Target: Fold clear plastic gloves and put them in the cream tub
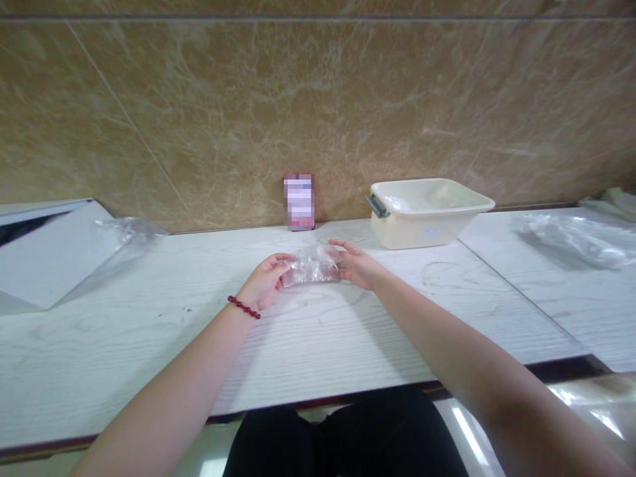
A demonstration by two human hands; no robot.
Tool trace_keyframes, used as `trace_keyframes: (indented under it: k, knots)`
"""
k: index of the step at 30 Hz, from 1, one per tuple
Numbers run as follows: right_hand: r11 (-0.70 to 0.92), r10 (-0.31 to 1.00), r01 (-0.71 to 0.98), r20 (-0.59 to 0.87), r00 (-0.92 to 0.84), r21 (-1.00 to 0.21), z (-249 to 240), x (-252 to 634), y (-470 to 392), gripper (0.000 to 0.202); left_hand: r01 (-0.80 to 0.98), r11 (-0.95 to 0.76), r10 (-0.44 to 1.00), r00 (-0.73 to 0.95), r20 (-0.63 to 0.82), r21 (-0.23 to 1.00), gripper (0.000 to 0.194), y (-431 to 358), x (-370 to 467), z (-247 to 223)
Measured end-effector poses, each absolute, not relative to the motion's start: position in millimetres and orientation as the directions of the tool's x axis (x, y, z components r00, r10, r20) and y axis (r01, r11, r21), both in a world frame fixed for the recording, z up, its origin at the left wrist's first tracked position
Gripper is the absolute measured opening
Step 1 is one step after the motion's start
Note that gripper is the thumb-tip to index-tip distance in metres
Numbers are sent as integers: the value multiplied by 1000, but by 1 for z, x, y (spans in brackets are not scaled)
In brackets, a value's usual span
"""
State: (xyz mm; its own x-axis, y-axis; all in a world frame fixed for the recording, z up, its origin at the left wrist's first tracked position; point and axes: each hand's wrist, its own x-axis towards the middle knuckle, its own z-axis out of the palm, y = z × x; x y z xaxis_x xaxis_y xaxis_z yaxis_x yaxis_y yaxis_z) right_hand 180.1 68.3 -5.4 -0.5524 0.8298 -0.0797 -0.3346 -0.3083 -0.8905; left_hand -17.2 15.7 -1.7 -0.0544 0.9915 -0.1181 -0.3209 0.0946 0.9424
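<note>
Between my two hands is a crinkled clear plastic bag (314,265), held just above or on the white table; which of the two I cannot tell. My left hand (268,279), with a red bead bracelet (244,307) at the wrist, pinches the bag's left end between thumb and fingers. At the right end, my right hand (358,265) has its fingers curled round the plastic, some of them behind it. Whether anything lies inside the bag does not show clearly.
A phone (299,203) leans upright against the marbled wall (318,99). To its right stands a cream plastic bin (422,228) with a grey handle. Clear plastic lies at the far right (581,240) and beside a white box (54,258) at left. The white table (308,351) ends before my lap.
</note>
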Motion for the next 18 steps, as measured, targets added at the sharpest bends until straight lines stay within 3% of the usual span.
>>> trace_keyframes:
  k: [8,14,18]
  knots:
    - [-265,829,-214,-109,-548,-940,-5,179,63,61,-319,23,994,-97,-57,947,21,17,-18,-4]
    - [-201,864,-131,-112,-491,-971,-4,177,63,64,-310,76,994,-45,-95,948,15,16,-17,-3]
    - [-156,878,-89,-97,-469,-984,-4,178,66,63,-251,95,994,-22,-104,963,21,15,-17,-1]
